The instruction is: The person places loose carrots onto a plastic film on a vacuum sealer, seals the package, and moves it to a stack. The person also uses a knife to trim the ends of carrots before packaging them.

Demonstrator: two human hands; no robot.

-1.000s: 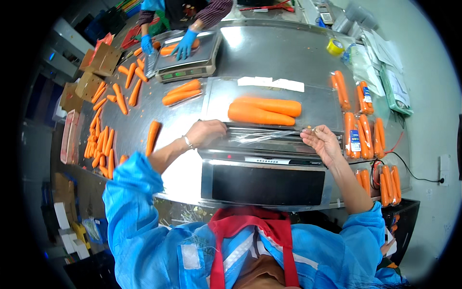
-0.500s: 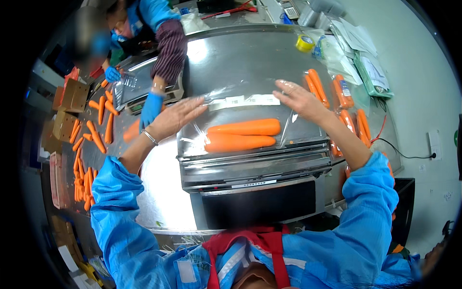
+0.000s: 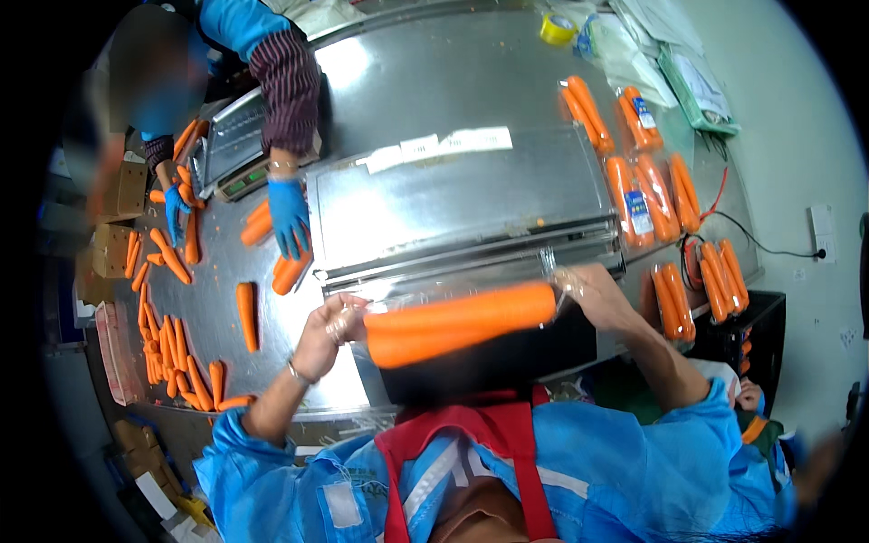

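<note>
A worker's left hand (image 3: 328, 338) and right hand (image 3: 590, 295) grip film (image 3: 549, 261) at either end of a seemingly near-wrapped carrot pair (image 3: 462, 324) over a wrapping machine (image 3: 471, 195), wrapped packs (image 3: 631, 201) done at right on the table (image 3: 425, 81), loose carrots (image 3: 246, 317) unwrapped at left.

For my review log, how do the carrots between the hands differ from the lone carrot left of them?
The held carrots are in clear film between the left hand and right hand; the lone carrot lies unwrapped on the table. The held carrots run side to side; the lone carrot runs roughly near to far. Both are orange.
</note>
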